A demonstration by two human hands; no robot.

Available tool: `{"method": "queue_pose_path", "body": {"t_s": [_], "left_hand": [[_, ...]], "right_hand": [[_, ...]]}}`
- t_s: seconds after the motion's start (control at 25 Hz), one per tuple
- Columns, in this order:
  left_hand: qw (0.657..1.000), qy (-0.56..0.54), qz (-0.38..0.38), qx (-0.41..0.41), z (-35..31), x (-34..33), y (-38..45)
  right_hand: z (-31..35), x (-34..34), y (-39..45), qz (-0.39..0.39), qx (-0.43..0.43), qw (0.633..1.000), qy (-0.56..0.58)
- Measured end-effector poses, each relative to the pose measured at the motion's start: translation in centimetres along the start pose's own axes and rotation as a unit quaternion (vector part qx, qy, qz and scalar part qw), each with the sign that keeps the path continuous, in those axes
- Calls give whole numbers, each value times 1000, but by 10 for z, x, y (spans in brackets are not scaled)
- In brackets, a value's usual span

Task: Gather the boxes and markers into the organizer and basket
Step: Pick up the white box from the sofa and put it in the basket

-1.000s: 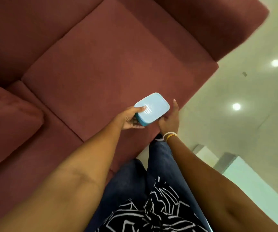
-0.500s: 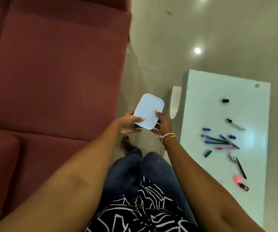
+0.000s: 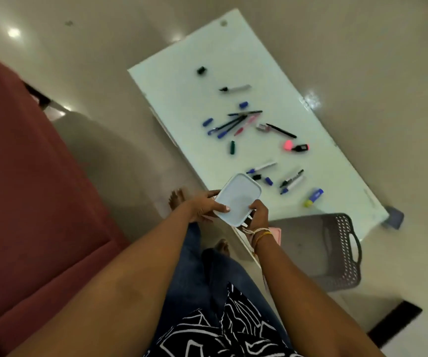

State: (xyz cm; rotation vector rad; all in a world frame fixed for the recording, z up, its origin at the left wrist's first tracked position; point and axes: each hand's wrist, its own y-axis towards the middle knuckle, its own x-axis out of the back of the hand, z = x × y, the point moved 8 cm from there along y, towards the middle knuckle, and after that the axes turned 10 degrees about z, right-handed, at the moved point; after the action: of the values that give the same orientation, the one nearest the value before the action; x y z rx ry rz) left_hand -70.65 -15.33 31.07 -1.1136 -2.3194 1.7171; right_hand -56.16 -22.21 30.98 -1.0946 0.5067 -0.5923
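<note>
A pale blue box (image 3: 237, 199) with rounded corners is held between both hands above the near edge of a white glass table (image 3: 182, 81). My left hand (image 3: 202, 206) grips its left side, thumb on top. My right hand (image 3: 259, 213) grips its lower right corner. Several markers and pens (image 3: 233, 122) lie scattered across the table, with loose caps, a pink highlighter (image 3: 296, 146) and a blue glue stick (image 3: 313, 197). A grey perforated basket (image 3: 346, 248) sits on the floor at the table's near right end. A pink item (image 3: 276, 234) shows beside my right wrist.
A dark red sofa (image 3: 27, 189) fills the left side. Glossy beige floor (image 3: 105, 140) lies between sofa and table. My legs in jeans and bare feet (image 3: 177, 198) are below the hands. A dark strip (image 3: 398, 323) lies at the lower right.
The view has swung from the sofa to the table, and the basket has come into sight. Both hands carried the blue box along and now hold it over the table's near edge.
</note>
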Motion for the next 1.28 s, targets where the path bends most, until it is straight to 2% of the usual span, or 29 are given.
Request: {"method": "queue_pose_path", "body": {"t_s": [0.12,0.28,0.4,0.52,0.6,0.68,0.84,1.0,1.08,1.16,1.28], "left_hand": [[996,84,20,20,-2,-78,36],[968,248,28,24,10,-163,83],[956,287,-55,29,25,-180,108],[909,388,-146,40,33,-177,117],[881,445,-150,56,40,-176,123],[876,458,-134,73,51,-171,131],[887,441,-102,90,78,-158,148],[867,484,-82,81,84,-157,152],[835,541,-67,72,77,-162,141],[785,614,-47,62,69,-172,122],[724,687,-14,57,61,-187,93]], "right_hand": [[-9,91,3,-41,4,996,74],[-19,198,-7,-109,28,982,149],[-25,256,-19,-155,41,981,110],[-56,295,-12,-187,10,980,63],[-92,307,1,-197,-50,975,86],[-123,306,18,-185,-92,971,123],[-133,280,32,-166,-95,965,178],[-137,277,36,-210,-89,963,146],[-130,275,20,-236,-92,962,105],[-121,276,-4,-262,-107,958,39],[-113,278,-40,-261,-101,960,-14]]}}
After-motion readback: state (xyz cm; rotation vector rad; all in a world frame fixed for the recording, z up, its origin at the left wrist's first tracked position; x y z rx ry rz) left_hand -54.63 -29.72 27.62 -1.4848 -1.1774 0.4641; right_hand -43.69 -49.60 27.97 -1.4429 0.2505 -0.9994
